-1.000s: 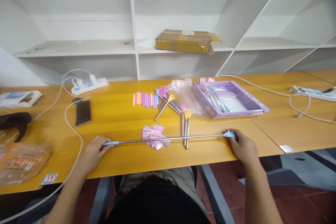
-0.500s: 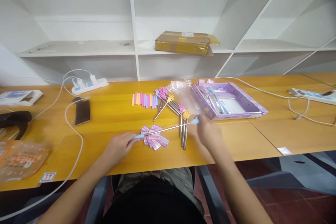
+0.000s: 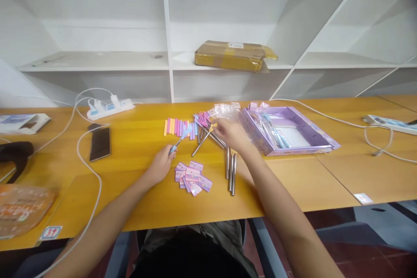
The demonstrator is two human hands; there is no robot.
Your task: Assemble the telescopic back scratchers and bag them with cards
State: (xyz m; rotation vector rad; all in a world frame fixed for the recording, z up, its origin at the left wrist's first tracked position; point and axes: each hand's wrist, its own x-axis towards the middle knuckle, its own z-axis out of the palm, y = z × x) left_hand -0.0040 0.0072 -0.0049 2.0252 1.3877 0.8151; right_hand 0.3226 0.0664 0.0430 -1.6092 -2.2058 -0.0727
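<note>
My left hand (image 3: 160, 164) is closed around the light blue grip of a blue back scratcher (image 3: 180, 140). Its rod is short, and its hand-shaped head points up and right over a row of coloured sticks (image 3: 178, 127). My right hand (image 3: 230, 133) has its fingers curled at the head of a yellow back scratcher (image 3: 202, 140), which still lies on the table. Beside it, pink and blue back scratchers (image 3: 204, 118) lie in a pile. Below my right wrist are several metal rods (image 3: 231, 173), their heads partly covered. Small purple printed cards (image 3: 193, 175) lie in front.
A purple box (image 3: 321, 141) holding plastic-wrapped items stands at right, beside a clear plastic bag (image 3: 228, 110). A phone (image 3: 100, 143), a white cable (image 3: 99, 182) and a power strip (image 3: 110, 109) are at left. A taped cardboard box (image 3: 231, 55) rests on the shelf.
The blue back scratcher, earlier stretched long between both hands, is now short and in my left hand alone, raised farther back. My right hand let go of its head and moved left to the pile.
</note>
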